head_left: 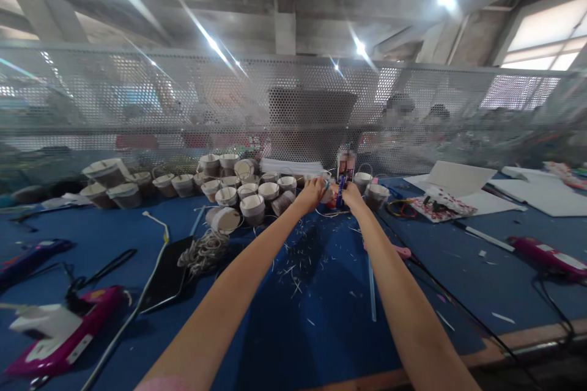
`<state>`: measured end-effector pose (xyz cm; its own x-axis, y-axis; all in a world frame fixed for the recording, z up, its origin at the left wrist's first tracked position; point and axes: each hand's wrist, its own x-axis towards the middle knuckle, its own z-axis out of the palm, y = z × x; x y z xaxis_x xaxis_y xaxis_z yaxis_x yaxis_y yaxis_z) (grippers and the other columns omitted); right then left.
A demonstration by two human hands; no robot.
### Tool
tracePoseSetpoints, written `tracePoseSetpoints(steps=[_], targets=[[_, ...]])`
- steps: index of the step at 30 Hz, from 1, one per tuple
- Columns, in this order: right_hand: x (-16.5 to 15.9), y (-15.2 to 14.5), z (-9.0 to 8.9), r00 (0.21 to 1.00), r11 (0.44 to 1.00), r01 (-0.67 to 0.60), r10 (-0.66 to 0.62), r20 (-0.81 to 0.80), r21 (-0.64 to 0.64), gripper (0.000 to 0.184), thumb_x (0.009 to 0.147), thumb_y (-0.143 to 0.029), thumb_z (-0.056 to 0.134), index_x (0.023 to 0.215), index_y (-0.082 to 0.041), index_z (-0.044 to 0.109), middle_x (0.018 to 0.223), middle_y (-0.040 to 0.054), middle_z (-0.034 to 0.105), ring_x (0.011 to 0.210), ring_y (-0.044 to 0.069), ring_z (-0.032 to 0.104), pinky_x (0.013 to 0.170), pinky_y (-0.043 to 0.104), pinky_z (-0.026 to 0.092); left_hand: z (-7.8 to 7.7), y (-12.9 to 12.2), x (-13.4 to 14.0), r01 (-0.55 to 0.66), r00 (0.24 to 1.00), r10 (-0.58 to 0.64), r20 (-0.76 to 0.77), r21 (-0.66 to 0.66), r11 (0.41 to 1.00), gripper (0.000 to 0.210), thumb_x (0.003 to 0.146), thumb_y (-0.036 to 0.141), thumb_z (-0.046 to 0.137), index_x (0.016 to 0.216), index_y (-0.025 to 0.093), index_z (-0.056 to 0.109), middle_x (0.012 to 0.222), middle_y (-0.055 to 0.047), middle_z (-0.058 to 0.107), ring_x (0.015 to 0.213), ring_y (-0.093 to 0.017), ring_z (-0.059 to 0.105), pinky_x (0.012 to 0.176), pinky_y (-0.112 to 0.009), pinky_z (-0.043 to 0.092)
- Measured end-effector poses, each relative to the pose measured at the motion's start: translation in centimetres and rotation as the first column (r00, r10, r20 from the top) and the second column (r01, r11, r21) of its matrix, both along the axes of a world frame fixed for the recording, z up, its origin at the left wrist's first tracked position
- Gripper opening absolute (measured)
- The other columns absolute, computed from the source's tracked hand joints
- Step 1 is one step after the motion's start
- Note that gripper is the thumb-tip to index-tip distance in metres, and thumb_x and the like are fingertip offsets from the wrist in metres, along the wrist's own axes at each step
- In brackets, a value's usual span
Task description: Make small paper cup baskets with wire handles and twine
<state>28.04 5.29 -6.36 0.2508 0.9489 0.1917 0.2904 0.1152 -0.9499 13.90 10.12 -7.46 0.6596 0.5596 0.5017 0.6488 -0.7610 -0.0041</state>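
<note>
Both arms reach forward to the far part of the blue table. My left hand (314, 192) is closed, its fingers curled at a small pale item that I cannot make out. My right hand (352, 195) is closed beside it, around a slim dark blue object (340, 192) held upright; its kind is not clear. Something reddish lies low between the hands, partly hidden. Several small grey-and-white buckets with thin handles stand left of my left hand, the nearest being one bucket (284, 183). Another bucket (376, 195) stands right of my right hand.
Twine (204, 253) and a black phone (169, 274) lie at left, near a magenta power strip (68, 333). White scraps litter the middle. Pink-handled scissors (402, 252) lie beside my right forearm. Papers (463, 177) are at right. A perforated metal screen (206, 104) bounds the back.
</note>
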Motion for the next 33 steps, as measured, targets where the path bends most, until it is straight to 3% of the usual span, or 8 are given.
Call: tracePoseSetpoints(steps=[9, 22, 28, 33], targets=[[-0.7, -0.1, 0.0, 0.985, 1.000, -0.021, 0.019, -0.170, -0.012, 0.034, 0.063, -0.037, 0.063, 0.088, -0.014, 0.059, 0.062, 0.0042, 0.065, 0.060, 0.020, 0.063, 0.053, 0.031, 0.052, -0.4, 0.0, -0.2, -0.024, 0.999, 0.024, 0.020, 0.013, 1.000, 0.045, 0.089, 0.024, 0.023, 0.130, 0.007, 0.024, 0.120, -0.022, 0.046, 0.110, -0.026, 0.044, 0.090, -0.044, 0.033], [0.1, 0.2, 0.3, 0.985, 0.992, 0.118, -0.123, -0.121, -0.045, 0.025, 0.059, -0.029, 0.063, 0.079, -0.014, 0.059, 0.060, 0.0038, 0.063, 0.056, 0.018, 0.062, 0.050, 0.026, 0.050, 0.2, 0.6, 1.0, 0.017, 0.999, -0.015, 0.036, -0.033, 0.999, 0.043, 0.088, 0.024, 0.025, 0.127, 0.004, 0.028, 0.119, -0.023, 0.046, 0.110, -0.028, 0.043, 0.092, -0.045, 0.031], [0.2, 0.2, 0.2, 0.983, 0.988, 0.151, -0.154, -0.104, -0.034, 0.024, 0.059, -0.028, 0.063, 0.078, -0.014, 0.060, 0.060, 0.0043, 0.064, 0.055, 0.019, 0.062, 0.048, 0.025, 0.049, 0.3, 1.0, 0.4, 0.116, 0.982, -0.103, 0.156, -0.075, 0.990, 0.043, 0.087, 0.021, 0.027, 0.126, 0.003, 0.025, 0.118, -0.024, 0.044, 0.111, -0.027, 0.044, 0.093, -0.043, 0.034], [0.6, 0.4, -0.2, 0.980, 0.985, 0.172, -0.169, -0.107, 0.020, 0.023, 0.059, -0.030, 0.063, 0.077, -0.015, 0.061, 0.055, 0.0011, 0.062, 0.054, 0.018, 0.061, 0.048, 0.025, 0.048, -0.6, 1.0, -0.5, 0.296, 0.907, -0.248, 0.340, -0.095, 0.951, 0.041, 0.085, 0.026, 0.034, 0.122, 0.008, 0.030, 0.117, -0.020, 0.043, 0.116, -0.026, 0.041, 0.097, -0.043, 0.035]])
